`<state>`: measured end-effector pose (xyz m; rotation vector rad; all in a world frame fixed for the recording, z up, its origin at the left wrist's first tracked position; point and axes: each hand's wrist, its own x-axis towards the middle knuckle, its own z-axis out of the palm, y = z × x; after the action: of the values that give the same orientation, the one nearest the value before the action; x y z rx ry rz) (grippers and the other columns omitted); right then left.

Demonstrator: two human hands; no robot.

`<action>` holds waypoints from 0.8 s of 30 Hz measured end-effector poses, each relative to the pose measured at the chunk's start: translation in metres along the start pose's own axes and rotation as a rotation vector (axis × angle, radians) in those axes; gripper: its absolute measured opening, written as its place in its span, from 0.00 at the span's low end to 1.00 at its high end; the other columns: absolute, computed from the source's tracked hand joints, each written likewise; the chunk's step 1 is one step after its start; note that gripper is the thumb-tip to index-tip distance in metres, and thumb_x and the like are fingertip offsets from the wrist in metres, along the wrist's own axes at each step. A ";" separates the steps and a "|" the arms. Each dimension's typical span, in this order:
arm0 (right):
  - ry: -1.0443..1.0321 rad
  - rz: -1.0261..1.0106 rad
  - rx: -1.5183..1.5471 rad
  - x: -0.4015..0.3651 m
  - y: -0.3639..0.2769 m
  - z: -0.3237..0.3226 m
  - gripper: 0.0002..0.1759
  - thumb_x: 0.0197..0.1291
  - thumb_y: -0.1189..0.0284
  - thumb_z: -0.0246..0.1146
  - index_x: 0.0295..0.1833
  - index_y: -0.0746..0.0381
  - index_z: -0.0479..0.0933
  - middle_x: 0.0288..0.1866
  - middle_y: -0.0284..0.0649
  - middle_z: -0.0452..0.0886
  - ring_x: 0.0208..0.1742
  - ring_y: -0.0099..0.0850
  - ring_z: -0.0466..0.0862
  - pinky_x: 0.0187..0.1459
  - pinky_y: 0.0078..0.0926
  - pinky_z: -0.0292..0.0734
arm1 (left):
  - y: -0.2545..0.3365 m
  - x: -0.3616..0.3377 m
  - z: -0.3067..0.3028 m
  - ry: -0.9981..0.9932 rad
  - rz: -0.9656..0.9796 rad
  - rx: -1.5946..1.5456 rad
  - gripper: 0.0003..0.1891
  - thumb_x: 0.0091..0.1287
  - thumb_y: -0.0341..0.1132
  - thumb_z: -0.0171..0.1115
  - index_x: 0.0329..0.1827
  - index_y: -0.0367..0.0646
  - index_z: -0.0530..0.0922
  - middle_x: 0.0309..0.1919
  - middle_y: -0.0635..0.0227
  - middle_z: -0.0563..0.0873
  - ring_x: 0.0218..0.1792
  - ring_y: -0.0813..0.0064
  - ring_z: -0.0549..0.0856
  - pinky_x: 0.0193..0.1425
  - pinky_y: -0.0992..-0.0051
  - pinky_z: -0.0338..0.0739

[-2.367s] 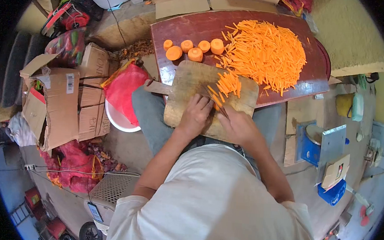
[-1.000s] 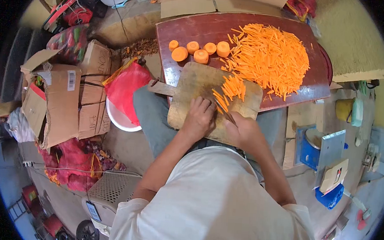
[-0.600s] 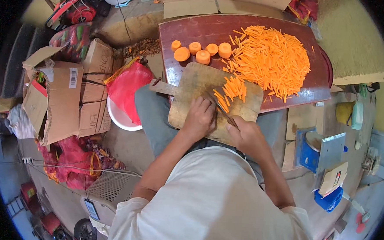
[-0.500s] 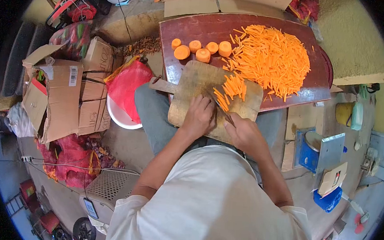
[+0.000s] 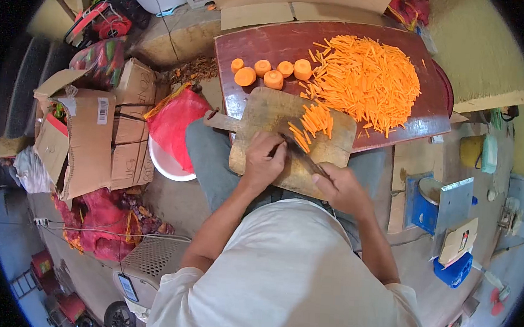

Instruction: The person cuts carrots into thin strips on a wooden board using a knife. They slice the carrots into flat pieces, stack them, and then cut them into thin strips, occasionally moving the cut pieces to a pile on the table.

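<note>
Knife (image 5: 308,160) shifted rightward; red netting (image 5: 177,122) overlaps basin (image 5: 167,170).

We see worn yellowish brown with darker smudges on the chopping board (image 5: 262,112), and bright orange on the carrot sticks (image 5: 317,120) lying on it. Beyond the board, we find a glossy reddish-brown tabletop (image 5: 270,37) bearing orange carrot chunks (image 5: 273,79) and an orange shredded heap (image 5: 369,83). Left of the board, we spot a bright red sack (image 5: 180,125) with yellow edging, a white basin (image 5: 167,165) and a brown box (image 5: 89,150), while nearer than the board a shirt (image 5: 279,266) shows plain off-white.
</note>
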<state>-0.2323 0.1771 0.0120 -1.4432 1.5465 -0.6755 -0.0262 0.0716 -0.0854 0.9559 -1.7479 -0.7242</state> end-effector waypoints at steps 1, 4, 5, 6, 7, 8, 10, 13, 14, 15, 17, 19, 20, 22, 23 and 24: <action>0.006 0.021 -0.006 -0.001 0.002 0.001 0.14 0.79 0.67 0.66 0.45 0.68 0.78 0.27 0.47 0.72 0.29 0.33 0.70 0.34 0.39 0.73 | 0.002 0.001 0.000 0.030 -0.011 -0.014 0.04 0.63 0.21 0.74 0.39 0.36 0.89 0.32 0.57 0.86 0.35 0.53 0.84 0.42 0.59 0.78; 0.057 0.037 -0.040 0.008 0.013 0.002 0.15 0.78 0.66 0.66 0.43 0.69 0.77 0.27 0.48 0.72 0.28 0.35 0.71 0.34 0.41 0.73 | 0.006 -0.001 -0.006 -0.007 -0.046 0.000 0.03 0.63 0.21 0.74 0.38 0.37 0.89 0.31 0.58 0.87 0.35 0.55 0.85 0.41 0.61 0.78; 0.098 0.018 -0.063 0.012 0.021 0.001 0.15 0.78 0.66 0.67 0.43 0.69 0.76 0.27 0.49 0.73 0.28 0.36 0.71 0.34 0.41 0.73 | 0.009 -0.001 -0.007 -0.034 -0.060 0.005 0.03 0.63 0.21 0.74 0.37 0.36 0.88 0.31 0.57 0.87 0.35 0.55 0.85 0.41 0.61 0.78; 0.140 -0.002 -0.087 0.017 0.021 -0.002 0.16 0.78 0.66 0.67 0.43 0.69 0.76 0.27 0.50 0.74 0.28 0.38 0.71 0.34 0.42 0.73 | 0.013 0.001 -0.008 -0.061 -0.073 0.010 0.03 0.64 0.21 0.74 0.37 0.36 0.88 0.32 0.57 0.88 0.35 0.56 0.85 0.41 0.61 0.78; 0.113 0.025 -0.105 0.021 0.021 -0.007 0.16 0.77 0.64 0.66 0.46 0.68 0.78 0.31 0.54 0.78 0.33 0.46 0.77 0.38 0.46 0.77 | 0.016 0.003 -0.008 -0.087 -0.085 0.013 0.02 0.64 0.21 0.74 0.37 0.36 0.88 0.32 0.57 0.88 0.34 0.56 0.85 0.41 0.61 0.78; 0.086 0.053 -0.124 0.023 0.021 -0.015 0.17 0.77 0.62 0.66 0.49 0.68 0.80 0.35 0.59 0.83 0.38 0.55 0.83 0.42 0.50 0.80 | 0.015 0.006 -0.007 -0.078 -0.096 -0.010 0.03 0.64 0.22 0.75 0.38 0.35 0.88 0.32 0.57 0.88 0.35 0.56 0.86 0.42 0.61 0.79; 0.067 0.044 -0.176 0.023 0.015 -0.022 0.16 0.75 0.63 0.67 0.49 0.68 0.81 0.36 0.60 0.84 0.38 0.59 0.86 0.43 0.52 0.81 | 0.016 0.015 -0.003 -0.062 -0.117 -0.059 0.04 0.64 0.22 0.76 0.39 0.35 0.89 0.33 0.57 0.89 0.35 0.57 0.87 0.43 0.63 0.80; 0.080 -0.074 -0.292 0.016 0.005 -0.027 0.12 0.73 0.69 0.68 0.45 0.68 0.77 0.30 0.54 0.81 0.30 0.51 0.82 0.37 0.48 0.78 | 0.028 0.042 -0.011 -0.069 -0.219 -0.118 0.09 0.68 0.25 0.78 0.49 0.34 0.91 0.41 0.59 0.92 0.45 0.66 0.90 0.55 0.71 0.84; 0.080 -0.116 -0.344 0.011 0.000 -0.028 0.11 0.72 0.70 0.68 0.46 0.67 0.77 0.31 0.54 0.82 0.32 0.53 0.84 0.37 0.49 0.80 | 0.031 0.052 -0.014 -0.121 -0.210 -0.128 0.11 0.67 0.26 0.79 0.50 0.35 0.91 0.43 0.59 0.92 0.46 0.66 0.90 0.56 0.71 0.83; 0.081 -0.158 -0.396 0.007 -0.003 -0.028 0.11 0.70 0.70 0.69 0.47 0.67 0.78 0.32 0.55 0.84 0.34 0.54 0.87 0.38 0.50 0.81 | 0.034 0.064 -0.016 -0.174 -0.202 -0.138 0.12 0.67 0.26 0.79 0.52 0.35 0.91 0.45 0.58 0.92 0.47 0.66 0.90 0.56 0.71 0.83; 0.074 -0.197 -0.517 0.002 -0.002 -0.026 0.13 0.68 0.70 0.70 0.50 0.66 0.77 0.34 0.53 0.86 0.38 0.55 0.89 0.38 0.51 0.83 | 0.034 0.087 -0.021 -0.340 -0.120 -0.067 0.19 0.63 0.29 0.83 0.56 0.36 0.90 0.53 0.57 0.91 0.57 0.63 0.88 0.63 0.66 0.81; 0.066 -0.276 -0.625 0.000 -0.004 -0.026 0.15 0.67 0.70 0.69 0.53 0.66 0.77 0.36 0.51 0.88 0.39 0.53 0.91 0.39 0.51 0.85 | 0.042 0.103 -0.019 -0.508 0.009 0.010 0.23 0.60 0.32 0.85 0.58 0.38 0.90 0.58 0.57 0.90 0.62 0.59 0.85 0.70 0.62 0.77; 0.062 -0.336 -0.674 -0.001 -0.007 -0.028 0.16 0.68 0.70 0.67 0.54 0.67 0.77 0.37 0.50 0.89 0.39 0.51 0.92 0.40 0.50 0.86 | 0.044 0.109 -0.017 -0.592 0.075 0.048 0.26 0.58 0.34 0.86 0.60 0.39 0.90 0.60 0.56 0.89 0.65 0.57 0.84 0.73 0.60 0.75; 0.076 -0.428 -0.788 -0.002 -0.006 -0.031 0.15 0.67 0.70 0.65 0.55 0.68 0.77 0.37 0.47 0.89 0.39 0.46 0.94 0.41 0.47 0.88 | 0.035 0.112 -0.001 -0.643 0.113 0.087 0.30 0.56 0.35 0.87 0.63 0.41 0.89 0.61 0.56 0.86 0.67 0.53 0.81 0.73 0.57 0.74; 0.093 -0.459 -0.853 -0.001 -0.003 -0.030 0.14 0.67 0.71 0.65 0.53 0.67 0.77 0.37 0.45 0.89 0.38 0.44 0.94 0.40 0.45 0.87 | 0.030 0.113 0.007 -0.667 0.134 0.106 0.32 0.55 0.36 0.87 0.65 0.42 0.89 0.62 0.56 0.85 0.67 0.52 0.79 0.73 0.55 0.73; 0.111 -0.490 -0.918 -0.001 -0.002 -0.031 0.13 0.67 0.71 0.65 0.52 0.67 0.77 0.36 0.43 0.88 0.38 0.41 0.94 0.40 0.43 0.87 | 0.029 0.117 0.012 -0.671 0.155 0.166 0.31 0.56 0.38 0.87 0.65 0.43 0.88 0.64 0.57 0.85 0.68 0.51 0.79 0.74 0.54 0.72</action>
<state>-0.2584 0.1724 0.0284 -2.5568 1.6843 -0.2996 -0.0700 -0.0134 -0.0110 0.7116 -2.4684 -0.8693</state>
